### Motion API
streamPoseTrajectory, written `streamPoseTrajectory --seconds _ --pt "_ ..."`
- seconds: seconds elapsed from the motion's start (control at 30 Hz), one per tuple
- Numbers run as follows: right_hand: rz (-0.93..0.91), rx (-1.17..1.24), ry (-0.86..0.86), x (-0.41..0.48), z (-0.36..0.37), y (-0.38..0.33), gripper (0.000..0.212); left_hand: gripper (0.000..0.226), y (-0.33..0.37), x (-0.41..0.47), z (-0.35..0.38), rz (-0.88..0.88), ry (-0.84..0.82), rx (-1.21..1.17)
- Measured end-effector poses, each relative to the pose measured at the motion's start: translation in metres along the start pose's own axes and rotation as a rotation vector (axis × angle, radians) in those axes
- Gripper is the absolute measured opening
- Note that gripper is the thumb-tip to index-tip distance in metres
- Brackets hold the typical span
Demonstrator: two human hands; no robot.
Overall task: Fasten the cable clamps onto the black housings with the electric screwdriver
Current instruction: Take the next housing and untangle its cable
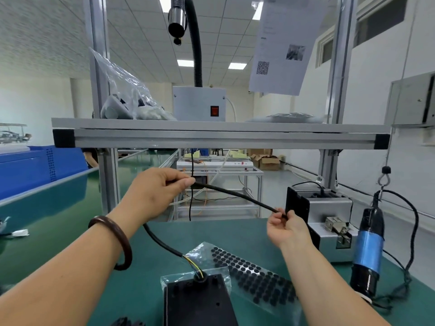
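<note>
A black housing (199, 302) lies on the green bench at the bottom centre, with a black cable (235, 195) rising out of its top hole. My left hand (160, 191) pinches the cable high up, and my right hand (286, 228) pinches it near its free end, so the cable runs taut between them. The electric screwdriver (368, 250), blue and black, hangs from a hook at the right, apart from both hands. A few small black parts (128, 322) lie at the bottom edge, left of the housing.
A sheet of black round pads (254, 271) in a clear bag lies right of the housing. A grey screw feeder (329, 222) stands at the right. An aluminium shelf (221, 135) spans overhead, carrying a grey box and plastic bags.
</note>
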State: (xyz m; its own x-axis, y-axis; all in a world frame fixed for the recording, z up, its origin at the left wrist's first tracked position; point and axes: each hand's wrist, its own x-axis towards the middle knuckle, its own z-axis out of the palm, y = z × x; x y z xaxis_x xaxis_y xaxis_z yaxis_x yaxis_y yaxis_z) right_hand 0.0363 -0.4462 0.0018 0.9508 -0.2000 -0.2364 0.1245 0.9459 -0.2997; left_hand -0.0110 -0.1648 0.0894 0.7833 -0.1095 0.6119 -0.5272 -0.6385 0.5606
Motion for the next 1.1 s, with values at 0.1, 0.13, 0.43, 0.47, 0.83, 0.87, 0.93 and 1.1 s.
streamPoseTrajectory --seconds 0.1,0.13,0.43,0.47,0.83,0.87,0.93,1.1 --pt "0.007 -0.151 0.018 0.006 -0.008 -0.009 0.048 0.014 -0.001 -0.001 0.0 -0.01 -0.06 -0.021" --pt "-0.004 -0.202 0.031 0.007 -0.009 -0.012 0.049 0.014 -0.002 -0.002 0.001 -0.014 -0.069 -0.01" --pt "-0.118 -0.28 0.151 -0.001 0.005 -0.061 0.035 0.014 -0.016 -0.013 0.014 -0.067 -0.095 -0.022" --pt "-0.127 -0.273 0.157 -0.002 0.004 -0.063 0.035 0.014 -0.017 -0.014 0.014 -0.073 -0.091 -0.041" --pt "-0.164 -0.205 0.246 -0.002 -0.005 -0.064 0.03 0.008 -0.043 -0.023 0.018 -0.091 -0.1 -0.049" --pt "-0.168 -0.2 0.258 -0.001 -0.006 -0.063 0.03 0.008 -0.045 -0.023 0.018 -0.088 -0.105 -0.053" --pt "-0.17 -0.182 0.277 -0.001 -0.009 -0.062 0.029 0.007 -0.05 -0.024 0.02 -0.084 -0.12 -0.05" --pt "-0.179 -0.2 0.214 -0.002 -0.015 -0.047 0.032 0.008 -0.052 -0.025 0.019 -0.109 -0.031 -0.06"
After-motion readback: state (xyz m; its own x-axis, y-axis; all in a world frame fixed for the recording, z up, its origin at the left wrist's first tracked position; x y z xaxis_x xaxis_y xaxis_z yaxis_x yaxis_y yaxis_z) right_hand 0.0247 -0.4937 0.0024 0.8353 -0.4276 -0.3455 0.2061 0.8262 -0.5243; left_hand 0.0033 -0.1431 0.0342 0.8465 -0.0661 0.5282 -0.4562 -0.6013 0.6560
